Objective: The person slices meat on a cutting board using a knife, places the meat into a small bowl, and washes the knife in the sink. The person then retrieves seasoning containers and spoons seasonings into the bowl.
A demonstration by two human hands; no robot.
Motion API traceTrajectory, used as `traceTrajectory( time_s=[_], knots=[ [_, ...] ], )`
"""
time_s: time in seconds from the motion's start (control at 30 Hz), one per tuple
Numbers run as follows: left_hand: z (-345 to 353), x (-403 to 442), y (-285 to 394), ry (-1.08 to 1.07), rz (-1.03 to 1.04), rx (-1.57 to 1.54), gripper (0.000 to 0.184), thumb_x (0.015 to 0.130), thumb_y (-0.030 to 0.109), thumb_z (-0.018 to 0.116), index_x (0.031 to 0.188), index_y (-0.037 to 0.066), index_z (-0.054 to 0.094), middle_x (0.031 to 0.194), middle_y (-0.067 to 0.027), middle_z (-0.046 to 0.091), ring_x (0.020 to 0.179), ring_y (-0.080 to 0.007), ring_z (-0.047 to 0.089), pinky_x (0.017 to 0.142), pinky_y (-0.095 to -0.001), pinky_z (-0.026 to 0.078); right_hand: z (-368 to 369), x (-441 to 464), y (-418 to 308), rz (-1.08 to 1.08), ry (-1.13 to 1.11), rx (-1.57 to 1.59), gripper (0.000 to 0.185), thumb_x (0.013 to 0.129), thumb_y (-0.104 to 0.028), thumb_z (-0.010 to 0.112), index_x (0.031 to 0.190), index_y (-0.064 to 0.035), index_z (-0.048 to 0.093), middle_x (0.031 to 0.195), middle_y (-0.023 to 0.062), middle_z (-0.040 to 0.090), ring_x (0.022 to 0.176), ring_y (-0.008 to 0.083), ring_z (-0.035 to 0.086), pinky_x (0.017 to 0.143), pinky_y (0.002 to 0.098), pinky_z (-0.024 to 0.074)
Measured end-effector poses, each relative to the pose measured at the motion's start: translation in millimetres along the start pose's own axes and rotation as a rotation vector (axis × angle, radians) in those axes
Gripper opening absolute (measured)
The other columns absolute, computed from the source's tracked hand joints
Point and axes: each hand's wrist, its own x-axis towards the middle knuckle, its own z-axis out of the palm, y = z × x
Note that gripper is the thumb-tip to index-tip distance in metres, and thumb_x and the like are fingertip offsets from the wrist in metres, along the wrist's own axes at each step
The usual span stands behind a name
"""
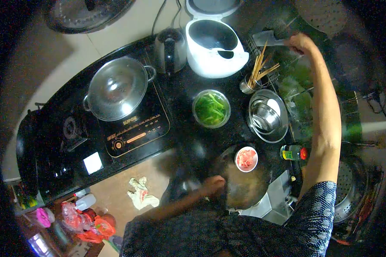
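Note:
My right hand (pixel 301 43) reaches far out at the upper right, closed around the handle of a cleaver (pixel 263 38). The broad blade points left, beside a wire rack (pixel 272 77) behind the chopsticks (pixel 258 66) in their metal holder (pixel 247 85). My left hand (pixel 213 185) is low beside the round cutting board (pixel 244 188), its fingers curled; whatever they may hold is hidden. On the board's far edge stands a small white bowl (pixel 246 159) of sliced pink meat.
A glass bowl of greens (pixel 211 109), nested metal bowls (pixel 268 115) and a red-capped jar (pixel 294 153) stand on the dark counter. Left are a lidded pot (pixel 118 89) on an induction cooker (pixel 135 135), a kettle (pixel 170 51) and an open rice cooker (pixel 216 60).

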Motion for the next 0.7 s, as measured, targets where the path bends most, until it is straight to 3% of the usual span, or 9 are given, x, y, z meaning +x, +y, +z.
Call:
traceTrajectory(
  time_s=[0.03, 0.1, 0.13, 0.2, 0.3, 0.43, 0.53, 0.6, 0.7],
  knots=[
    [-3.5, 1.6, 6.5, 0.041, 0.106, 0.065, 0.029, 0.095, 0.032, 0.061, 0.109, 0.007, 0.066, 0.093, -0.0066, 0.068, 0.082, -0.0170, 0.065, 0.071, -0.0338, 0.053, -4.2, 0.3, -6.0, -0.010, 0.007, -0.034, 0.037, 0.080, -0.033, 0.072, 0.059, -0.0051, 0.058, 0.053, 0.0070, 0.056, 0.040, 0.0185, 0.050, 0.040, 0.0384, 0.0377],
    [-32.5, 18.9, 67.8, 0.001, -0.512, -0.371, 0.028, 0.094, 0.029, 0.062, 0.111, 0.007, 0.065, 0.094, -0.0078, 0.067, 0.083, -0.0178, 0.064, 0.070, -0.0343, 0.053, -9.2, 18.6, -3.1, 0.029, 0.056, 0.082, 0.038, 0.082, -0.032, 0.071, 0.060, -0.0053, 0.057, 0.052, 0.0065, 0.055, 0.040, 0.0176, 0.050, 0.040, 0.0384, 0.0364],
    [-34.6, 23.4, 66.3, 0.000, -0.514, -0.371, 0.028, 0.094, 0.029, 0.062, 0.111, 0.007, 0.065, 0.094, -0.0078, 0.067, 0.083, -0.0178, 0.064, 0.070, -0.0343, 0.053, -9.3, 37.4, 9.3, 0.056, 0.097, 0.162, 0.036, 0.083, -0.034, 0.070, 0.064, -0.0056, 0.058, 0.056, 0.0073, 0.056, 0.044, 0.0181, 0.051, 0.043, 0.0384, 0.0375],
    [-31.0, 32.5, 56.5, 0.123, -0.243, -0.199, 0.030, 0.093, 0.027, 0.063, 0.114, 0.006, 0.062, 0.093, -0.0091, 0.066, 0.082, -0.0178, 0.064, 0.071, -0.0341, 0.052, -4.3, 67.4, 25.6, 0.049, 0.146, 0.113, 0.033, 0.084, -0.037, 0.069, 0.073, -0.0063, 0.059, 0.064, 0.0087, 0.057, 0.051, 0.0193, 0.053, 0.048, 0.0384, 0.0396],
    [-17.8, 40.8, 33.5, 0.230, -0.210, -0.193, 0.033, 0.092, 0.025, 0.065, 0.119, 0.006, 0.058, 0.091, -0.0093, 0.066, 0.078, -0.0166, 0.064, 0.068, -0.0340, 0.052, 4.4, 105.3, 36.0, 0.039, 0.154, -0.002, 0.034, 0.085, -0.041, 0.067, 0.087, -0.0073, 0.061, 0.075, 0.0109, 0.060, 0.062, 0.0210, 0.056, 0.057, 0.0384, 0.0429],
    [-27.0, 62.1, 70.7, 0.272, -0.309, -0.083, 0.038, 0.091, 0.021, 0.069, 0.123, 0.006, 0.054, 0.088, -0.0093, 0.065, 0.075, -0.0160, 0.064, 0.064, -0.0331, 0.052, 15.1, 141.6, 41.7, 0.024, 0.131, -0.095, 0.043, 0.087, -0.047, 0.064, 0.105, -0.0087, 0.064, 0.090, 0.0138, 0.063, 0.077, 0.0233, 0.060, 0.068, 0.0384, 0.0472],
    [-28.9, 72.0, 83.0, 0.393, -0.148, -0.038, 0.044, 0.089, 0.016, 0.071, 0.127, 0.007, 0.051, 0.086, -0.0091, 0.065, 0.069, -0.0159, 0.065, 0.058, -0.0324, 0.051, 10.2, 136.4, 12.2, 0.104, 0.153, -0.285, 0.057, 0.085, -0.047, 0.068, 0.129, -0.0140, 0.054, 0.128, 0.0106, 0.049, 0.112, 0.0216, 0.048, 0.094, 0.0361, 0.0392],
    [-27.4, 78.6, 82.3, 0.263, -0.363, -0.236, 0.046, 0.089, 0.014, 0.071, 0.129, 0.007, 0.049, 0.084, -0.0086, 0.065, 0.062, -0.0157, 0.064, 0.055, -0.0320, 0.050, 8.5, 137.5, 4.5, 0.096, 0.166, -0.310, 0.060, 0.085, -0.048, 0.068, 0.131, -0.0130, 0.051, 0.129, 0.0119, 0.048, 0.114, 0.0226, 0.048, 0.095, 0.0364, 0.0389],
    [-17.6, 84.1, 68.4, 0.228, -0.377, -0.420, 0.046, 0.091, 0.017, 0.069, 0.131, 0.006, 0.048, 0.083, -0.0083, 0.065, 0.059, -0.0156, 0.064, 0.055, -0.0328, 0.051, 9.2, 143.6, 4.2, 0.072, 0.188, -0.307, 0.065, 0.085, -0.049, 0.067, 0.134, -0.0115, 0.047, 0.131, 0.0139, 0.047, 0.116, 0.0242, 0.047, 0.097, 0.0369, 0.0383]
  ],
)
